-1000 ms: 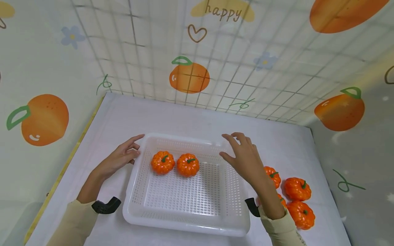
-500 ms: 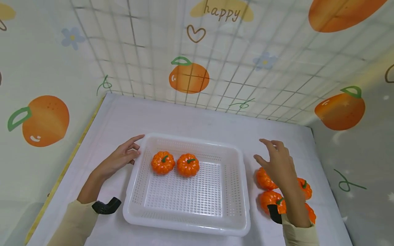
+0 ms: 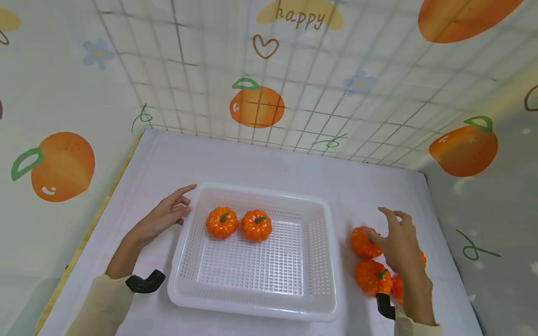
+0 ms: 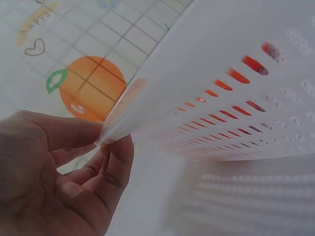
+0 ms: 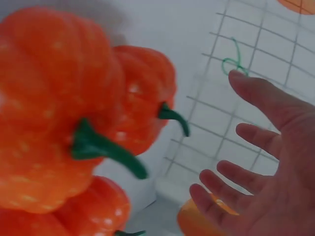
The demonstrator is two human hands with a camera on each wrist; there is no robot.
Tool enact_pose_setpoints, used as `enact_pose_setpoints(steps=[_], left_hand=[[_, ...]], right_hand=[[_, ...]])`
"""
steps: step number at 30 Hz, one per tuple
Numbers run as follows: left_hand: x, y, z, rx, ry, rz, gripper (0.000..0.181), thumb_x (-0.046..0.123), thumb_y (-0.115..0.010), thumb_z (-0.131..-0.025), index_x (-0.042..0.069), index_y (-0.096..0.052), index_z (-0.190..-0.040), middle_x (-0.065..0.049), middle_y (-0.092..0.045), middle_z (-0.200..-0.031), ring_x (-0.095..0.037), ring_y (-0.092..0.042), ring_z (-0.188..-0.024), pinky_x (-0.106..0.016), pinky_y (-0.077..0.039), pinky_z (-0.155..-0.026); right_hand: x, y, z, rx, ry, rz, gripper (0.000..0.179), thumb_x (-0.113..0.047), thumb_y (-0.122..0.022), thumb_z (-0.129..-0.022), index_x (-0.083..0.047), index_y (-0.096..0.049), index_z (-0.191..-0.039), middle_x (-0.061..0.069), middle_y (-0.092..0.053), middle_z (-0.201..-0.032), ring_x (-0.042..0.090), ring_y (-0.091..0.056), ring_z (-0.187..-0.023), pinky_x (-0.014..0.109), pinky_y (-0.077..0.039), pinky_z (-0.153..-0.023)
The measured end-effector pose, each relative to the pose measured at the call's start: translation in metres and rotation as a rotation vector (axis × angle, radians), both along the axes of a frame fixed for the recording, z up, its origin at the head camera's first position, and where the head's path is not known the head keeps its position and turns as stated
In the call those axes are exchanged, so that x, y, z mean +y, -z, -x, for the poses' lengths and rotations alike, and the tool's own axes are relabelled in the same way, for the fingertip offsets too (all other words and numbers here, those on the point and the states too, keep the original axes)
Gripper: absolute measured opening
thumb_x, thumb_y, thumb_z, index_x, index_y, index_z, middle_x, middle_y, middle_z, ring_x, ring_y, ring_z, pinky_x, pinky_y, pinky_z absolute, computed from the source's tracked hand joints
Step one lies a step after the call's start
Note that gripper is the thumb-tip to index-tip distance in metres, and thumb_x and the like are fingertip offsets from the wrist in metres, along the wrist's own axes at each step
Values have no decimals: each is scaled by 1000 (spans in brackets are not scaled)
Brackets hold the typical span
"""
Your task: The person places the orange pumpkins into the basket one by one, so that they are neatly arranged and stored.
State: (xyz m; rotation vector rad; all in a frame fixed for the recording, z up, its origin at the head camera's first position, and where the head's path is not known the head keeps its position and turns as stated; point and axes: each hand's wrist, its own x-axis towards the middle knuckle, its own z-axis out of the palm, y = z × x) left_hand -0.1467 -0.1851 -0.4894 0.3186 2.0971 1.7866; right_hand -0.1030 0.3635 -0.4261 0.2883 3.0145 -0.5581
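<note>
A white perforated plastic basket (image 3: 256,317) stands on the table, with two small orange toy pumpkins (image 3: 222,223) side by side toward its back left. My left hand (image 3: 161,217) is at the basket's back left corner; in the left wrist view its fingertips (image 4: 93,135) hold the rim. My right hand (image 3: 399,245) hovers over several more orange pumpkins (image 3: 372,278) to the basket's right, its fingers spread and nothing between them. Those pumpkins have green stems (image 5: 106,150) in the right wrist view, and the hand and forearm partly hide the rightmost ones.
White cloth covers the table (image 3: 252,156). Behind it rises a wall sheet (image 3: 210,70) printed with a grid and oranges, and a grey side wall (image 3: 496,210) stands at the right. A yellow strip (image 3: 90,228) runs along the table's left edge.
My right hand has moved from over the basket's right rim to the right, then lower and nearer over the loose pumpkins. The left hand and basket have stayed in place.
</note>
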Motion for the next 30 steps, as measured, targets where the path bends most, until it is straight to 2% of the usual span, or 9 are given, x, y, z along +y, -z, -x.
enact_pose_setpoints(steps=[6,12,15,21,30], left_hand=[[0,0,0,9,6,-2,60,14,-55,-103,14,-28,-157,-22,-48,-119,-32,-58,-101,-29,-54,-80],[0,0,-1,11,12,-13,61,14,-55,-103,14,-28,-157,-22,-48,-119,-33,-59,-101,-29,-55,-80],[0,-1,-1,12,13,-14,61,14,-55,-103,13,-27,-157,-23,-48,-119,-32,-59,-100,-30,-55,-80],[0,0,-1,15,13,-10,60,14,-54,-103,13,-28,-157,-22,-48,-119,-32,-59,-100,-29,-55,-81],[0,-1,-1,19,13,-2,60,14,-53,-103,14,-28,-157,-22,-49,-119,-32,-59,-100,-29,-54,-81]], right_hand=[[13,16,-5,-86,5,39,93,-41,-74,-89,-5,-22,-157,40,-12,-150,65,-25,-126,76,-40,-84],[17,28,-8,-180,-21,68,101,-53,-72,-86,-7,-17,-158,40,-10,-150,65,-32,-122,74,-41,-85],[17,29,-8,-228,-37,69,98,-52,-71,-88,-5,-19,-157,41,-14,-148,63,-37,-120,75,-39,-88],[15,37,-6,-323,25,111,95,-44,-75,-87,-8,-21,-157,38,-23,-145,59,-34,-124,77,-36,-90],[12,41,-8,-307,43,112,95,-38,-77,-87,-9,-21,-158,36,-24,-146,59,-35,-123,78,-34,-89]])
